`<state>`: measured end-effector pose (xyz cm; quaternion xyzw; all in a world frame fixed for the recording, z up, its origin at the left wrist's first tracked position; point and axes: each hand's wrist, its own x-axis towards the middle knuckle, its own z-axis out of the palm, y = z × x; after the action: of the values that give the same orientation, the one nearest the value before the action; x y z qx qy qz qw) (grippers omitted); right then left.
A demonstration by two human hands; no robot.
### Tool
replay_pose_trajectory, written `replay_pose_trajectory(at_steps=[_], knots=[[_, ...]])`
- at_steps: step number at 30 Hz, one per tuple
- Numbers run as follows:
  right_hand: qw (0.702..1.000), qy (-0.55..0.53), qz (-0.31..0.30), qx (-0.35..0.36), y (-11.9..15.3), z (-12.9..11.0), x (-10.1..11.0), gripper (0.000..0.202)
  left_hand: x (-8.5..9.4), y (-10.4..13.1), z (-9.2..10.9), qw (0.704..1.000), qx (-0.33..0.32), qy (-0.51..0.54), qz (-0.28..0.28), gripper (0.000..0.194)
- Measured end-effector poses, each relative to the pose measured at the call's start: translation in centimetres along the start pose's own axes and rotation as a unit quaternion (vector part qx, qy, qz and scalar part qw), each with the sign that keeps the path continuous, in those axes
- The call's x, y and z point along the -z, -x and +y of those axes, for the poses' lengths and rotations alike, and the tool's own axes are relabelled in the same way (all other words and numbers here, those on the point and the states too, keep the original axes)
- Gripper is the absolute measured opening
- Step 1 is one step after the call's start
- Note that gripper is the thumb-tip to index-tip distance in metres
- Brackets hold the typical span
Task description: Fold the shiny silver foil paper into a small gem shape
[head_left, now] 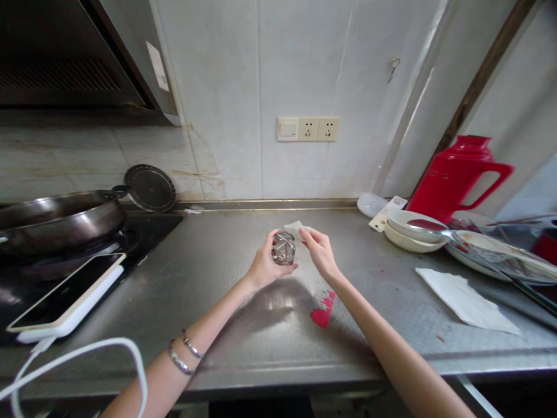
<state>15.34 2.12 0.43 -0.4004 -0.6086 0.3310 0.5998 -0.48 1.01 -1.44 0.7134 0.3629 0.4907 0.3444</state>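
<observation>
My left hand (266, 264) is wrapped around a small, smoky faceted glass (284, 248). A star-like pattern of lines shows on the face turned toward me. Close beside it, my right hand (319, 251) pinches a white piece of tissue (295, 227), which reaches over to the rim of the glass. Both hands are above the metal counter (256, 331). A torn red scrap (322, 313) lies on the counter below my right hand. Part of the tissue is hidden by my fingers.
At left, a phone on a white power bank (69, 299) with a white cable (126, 342) sits by the stove and a steel pan (65, 220). To the right are stacked bowls (413, 241), a red thermos (452, 180) and a folded napkin (465, 301).
</observation>
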Motion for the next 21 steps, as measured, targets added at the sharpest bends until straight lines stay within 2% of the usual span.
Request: replay_pose_trajectory(at_steps=[5, 10, 15, 21], knots=[[0.992, 0.071, -0.068, 0.085, 1.0, -1.1, -0.1, 0.037, -0.4, 0.2, -0.2, 1.000, 0.006, -0.026, -0.009, 0.091], [0.967, 0.137, -0.079, 0.202, 1.7, -1.3, 0.0, 0.031, -0.3, 0.4, 0.2, 0.998, 0.008, -0.058, -0.026, 0.082], [0.921, 0.191, -0.108, 0.322, 1.7, -1.1, 0.2, 0.031, -0.4, 0.3, 0.1, 0.997, -0.030, -0.065, -0.015, 0.076], [0.851, 0.280, -0.120, 0.428, 1.8, -1.1, 0.1, 0.029, -0.4, 0.1, -0.4, 0.997, -0.009, -0.074, 0.005, 0.069]])
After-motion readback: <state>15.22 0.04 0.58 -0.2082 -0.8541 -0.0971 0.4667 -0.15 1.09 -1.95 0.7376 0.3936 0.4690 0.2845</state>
